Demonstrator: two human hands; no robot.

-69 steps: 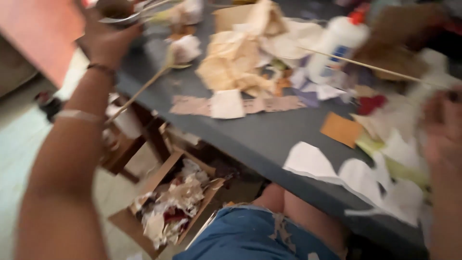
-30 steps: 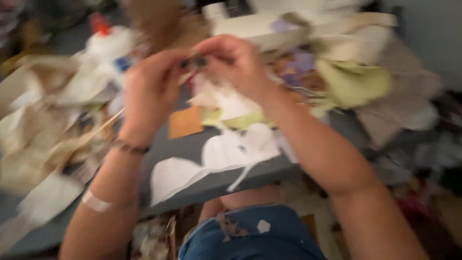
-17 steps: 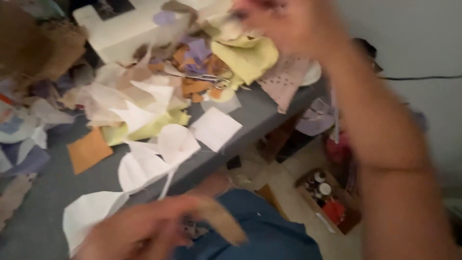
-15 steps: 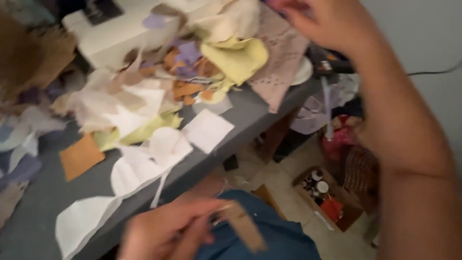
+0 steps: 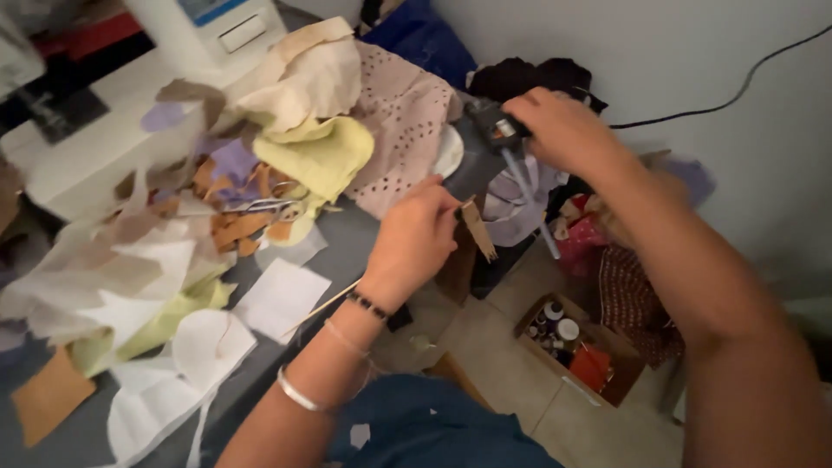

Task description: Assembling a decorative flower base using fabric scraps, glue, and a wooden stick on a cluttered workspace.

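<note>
My right hand (image 5: 563, 130) grips a dark glue gun (image 5: 498, 132) past the table's right end, its long nozzle (image 5: 527, 192) slanting down. My left hand (image 5: 416, 238) pinches a small brown strip of card (image 5: 478, 230) just left of that nozzle. A thin wooden stick (image 5: 321, 308) runs under my left wrist. Bracelets ring my left forearm.
The grey table (image 5: 347, 238) is strewn with cloth and paper scraps: yellow cloth (image 5: 321, 156), perforated pink cloth (image 5: 403, 130), white paper shapes (image 5: 208, 342), scissors (image 5: 269, 206). A white sewing machine (image 5: 130, 113) stands at the back. A cardboard box of small bottles (image 5: 576, 347) sits on the floor.
The view swung right along the table. My right hand has taken hold of the glue gun, and my left hand has lifted the brown strip up toward its nozzle.
</note>
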